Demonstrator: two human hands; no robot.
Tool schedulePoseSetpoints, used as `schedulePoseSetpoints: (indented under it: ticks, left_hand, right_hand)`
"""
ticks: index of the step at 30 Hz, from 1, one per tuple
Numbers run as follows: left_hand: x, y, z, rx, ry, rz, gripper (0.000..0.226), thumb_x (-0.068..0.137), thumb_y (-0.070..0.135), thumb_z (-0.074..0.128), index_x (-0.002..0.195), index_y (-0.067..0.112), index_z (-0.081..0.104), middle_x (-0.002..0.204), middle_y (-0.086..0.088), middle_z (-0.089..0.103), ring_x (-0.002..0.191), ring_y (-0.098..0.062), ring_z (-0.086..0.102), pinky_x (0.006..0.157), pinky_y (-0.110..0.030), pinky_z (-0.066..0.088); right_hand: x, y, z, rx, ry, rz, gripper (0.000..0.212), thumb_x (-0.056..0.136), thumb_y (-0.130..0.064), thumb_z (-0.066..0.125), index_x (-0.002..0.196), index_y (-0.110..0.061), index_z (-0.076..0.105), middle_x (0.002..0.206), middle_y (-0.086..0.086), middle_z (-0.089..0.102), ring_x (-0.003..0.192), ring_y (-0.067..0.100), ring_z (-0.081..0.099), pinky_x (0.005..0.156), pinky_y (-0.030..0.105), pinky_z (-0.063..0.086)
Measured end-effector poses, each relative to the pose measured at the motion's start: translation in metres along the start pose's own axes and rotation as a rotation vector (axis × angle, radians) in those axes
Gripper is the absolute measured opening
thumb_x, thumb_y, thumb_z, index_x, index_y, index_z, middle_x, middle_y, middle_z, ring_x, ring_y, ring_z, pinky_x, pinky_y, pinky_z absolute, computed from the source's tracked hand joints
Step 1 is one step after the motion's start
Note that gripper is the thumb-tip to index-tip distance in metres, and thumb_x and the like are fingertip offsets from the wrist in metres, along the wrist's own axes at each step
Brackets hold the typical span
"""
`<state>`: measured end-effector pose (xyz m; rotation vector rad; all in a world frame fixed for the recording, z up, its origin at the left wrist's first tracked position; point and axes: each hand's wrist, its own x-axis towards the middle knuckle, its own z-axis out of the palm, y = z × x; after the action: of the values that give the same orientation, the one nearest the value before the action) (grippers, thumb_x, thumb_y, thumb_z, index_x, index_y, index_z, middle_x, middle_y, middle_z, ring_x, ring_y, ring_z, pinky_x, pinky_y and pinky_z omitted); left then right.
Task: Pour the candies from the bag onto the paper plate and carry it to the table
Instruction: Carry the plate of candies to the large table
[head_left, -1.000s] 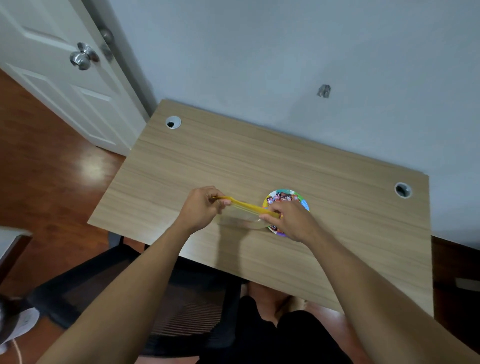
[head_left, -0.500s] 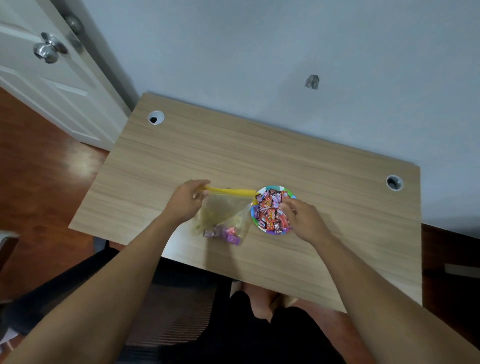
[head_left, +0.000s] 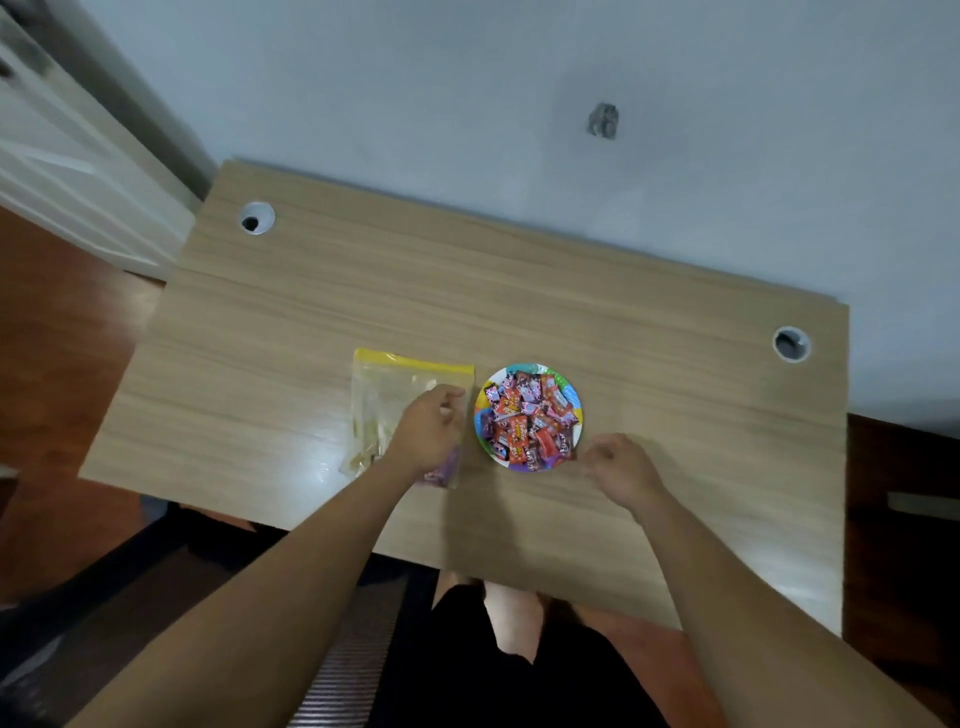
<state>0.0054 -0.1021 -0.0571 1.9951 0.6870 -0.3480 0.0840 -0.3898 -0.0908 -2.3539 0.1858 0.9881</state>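
A colourful paper plate (head_left: 524, 466) sits on the wooden desk (head_left: 675, 415), heaped with wrapped candies (head_left: 527, 415) in red, pink and purple. Just left of it lies a clear bag (head_left: 389, 389) with a yellow zip strip, flat on the desk. A few purple candies (head_left: 441, 472) show in its lower corner. My left hand (head_left: 428, 431) hovers over the bag's right half with fingers loosely curled, holding nothing. My right hand (head_left: 621, 470) is at the plate's lower right edge, fingers loosely bent toward the rim, gripping nothing that I can see.
The desk stands against a pale wall and has two round cable holes, one back left (head_left: 257, 218) and one right (head_left: 791, 344). A white door (head_left: 62, 171) is at the far left. A dark office chair (head_left: 156, 597) and my legs are below the desk's near edge.
Both hands held the bag by its yellow strip beside the plate. Now the bag lies flat on the desk, both hands have let go, and the right hand has moved to the plate's lower right.
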Motion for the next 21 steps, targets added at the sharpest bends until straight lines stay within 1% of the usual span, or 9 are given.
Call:
schedulePoseSetpoints:
  ticks: [2,5,7,9,11,13,15,17,21]
  left_hand:
    - [0.004,-0.001,0.017,0.006,-0.015,-0.093,0.034,0.105,0.024,0.055,0.133,0.012,0.068,0.128,-0.01,0.074,0.116,-0.029,0.072,0.097,-0.031,0.054]
    - [0.011,-0.001,0.034,0.001,-0.027,-0.157,0.035,0.106,0.026,0.051,0.135,0.018,0.067,0.127,-0.009,0.075,0.112,-0.029,0.071,0.091,-0.034,0.055]
    - [0.016,-0.003,0.041,-0.022,-0.015,-0.187,0.037,0.103,0.026,0.052,0.135,0.018,0.069,0.127,-0.009,0.075,0.114,-0.03,0.071,0.098,-0.04,0.058]
    - [0.021,-0.009,0.046,-0.046,0.001,-0.198,0.034,0.1,0.023,0.054,0.129,0.018,0.07,0.126,-0.01,0.076,0.116,-0.031,0.072,0.1,-0.046,0.059]
    - [0.029,-0.018,0.053,-0.047,-0.004,-0.216,0.028,0.1,0.018,0.058,0.124,0.02,0.071,0.121,-0.006,0.078,0.112,-0.028,0.073,0.099,-0.045,0.06]
    - [0.038,-0.034,0.06,-0.043,-0.032,-0.23,0.023,0.097,0.017,0.06,0.115,0.026,0.073,0.115,0.0,0.078,0.108,-0.023,0.073,0.1,-0.042,0.06]
    - [0.054,-0.064,0.072,-0.108,-0.051,-0.238,0.019,0.088,0.022,0.06,0.096,0.037,0.071,0.112,-0.004,0.08,0.108,-0.028,0.075,0.097,-0.052,0.062]
    - [0.05,-0.058,0.072,-0.188,-0.079,-0.267,0.02,0.09,0.017,0.059,0.088,0.034,0.069,0.104,-0.007,0.079,0.104,-0.035,0.077,0.088,-0.057,0.065]
    - [0.015,-0.01,0.062,-0.338,-0.074,-0.305,0.016,0.104,-0.004,0.051,0.104,0.01,0.06,0.096,-0.008,0.07,0.08,-0.025,0.069,0.055,-0.027,0.064]
  right_hand:
    - [0.01,0.01,0.011,0.054,-0.001,-0.012,0.029,0.085,-0.031,0.057,0.058,-0.022,0.064,0.055,-0.004,0.061,0.06,0.015,0.06,0.061,0.031,0.047]
    - [0.039,0.036,0.032,0.181,0.016,-0.01,0.03,0.079,-0.048,0.058,0.075,-0.021,0.071,0.073,-0.002,0.078,0.074,0.018,0.077,0.077,0.046,0.064]
    - [0.068,0.063,0.05,0.299,0.014,0.018,0.045,0.073,-0.06,0.056,0.087,-0.02,0.072,0.081,0.0,0.082,0.078,0.021,0.082,0.082,0.053,0.065]
    - [0.072,0.061,0.056,0.334,0.051,0.054,0.047,0.074,-0.063,0.058,0.09,-0.021,0.07,0.084,0.001,0.083,0.079,0.023,0.082,0.083,0.054,0.066]
    - [0.062,0.044,0.051,0.371,0.075,0.071,0.032,0.085,-0.052,0.065,0.09,-0.021,0.068,0.088,0.006,0.083,0.078,0.026,0.082,0.081,0.054,0.067]
    - [0.045,0.021,0.044,0.39,0.091,0.071,0.012,0.099,-0.029,0.066,0.091,-0.02,0.066,0.09,0.013,0.082,0.074,0.028,0.083,0.078,0.054,0.068]
    - [0.038,0.015,0.042,0.398,0.111,0.061,0.014,0.103,-0.02,0.063,0.09,-0.02,0.063,0.092,0.017,0.081,0.074,0.03,0.083,0.078,0.055,0.067]
    - [0.033,0.02,0.042,0.413,0.091,0.053,0.013,0.104,-0.019,0.061,0.092,-0.017,0.063,0.092,0.017,0.081,0.074,0.031,0.083,0.079,0.055,0.067]
    - [0.016,0.027,0.039,0.427,0.101,0.058,0.012,0.105,-0.019,0.061,0.095,-0.015,0.064,0.094,0.013,0.082,0.073,0.027,0.083,0.081,0.054,0.066]
